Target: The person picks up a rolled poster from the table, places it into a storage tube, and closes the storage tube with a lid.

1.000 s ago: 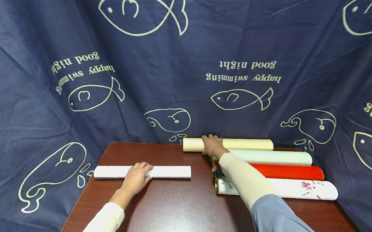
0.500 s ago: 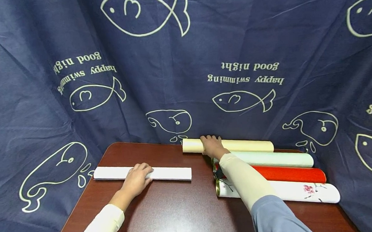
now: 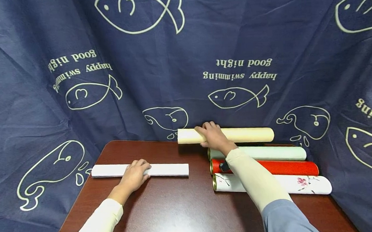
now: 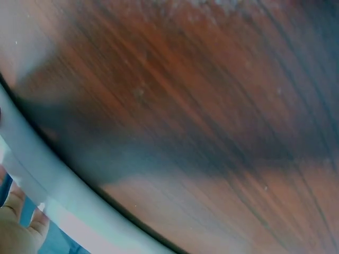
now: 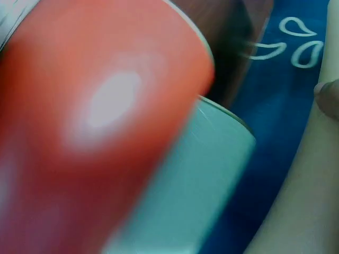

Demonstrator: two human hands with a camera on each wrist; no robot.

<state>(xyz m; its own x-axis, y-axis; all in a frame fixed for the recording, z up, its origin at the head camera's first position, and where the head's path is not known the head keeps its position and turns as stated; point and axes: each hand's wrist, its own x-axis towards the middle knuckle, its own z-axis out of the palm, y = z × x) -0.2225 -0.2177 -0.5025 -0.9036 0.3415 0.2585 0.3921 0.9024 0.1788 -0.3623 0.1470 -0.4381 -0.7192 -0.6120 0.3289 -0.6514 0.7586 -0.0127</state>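
Observation:
My left hand (image 3: 135,174) grips a white paper roll (image 3: 168,170) near its middle, fingers over the far side and thumb on the near side. The roll lies flat across the left part of the table. In the left wrist view its pale side (image 4: 69,196) crosses the lower-left corner, with fingertips (image 4: 39,222) beyond it. At the back right my right hand (image 3: 213,137) grips a cream roll (image 3: 248,134) left of its middle, raised a little off the table. The right wrist view has the cream roll (image 5: 296,185) along its right edge, with part of a digit on it.
In front of the cream roll lie a pale green tube (image 3: 273,153), a red tube (image 3: 280,167) and a white tube with a blossom print (image 3: 312,184), side by side. A dark blue fish-print cloth (image 3: 164,71) hangs behind the brown table (image 3: 178,204).
My right hand has lifted the cream roll slightly off the table, away from the green tube. My left hand and the white roll have stayed put. The head view has shifted slightly.

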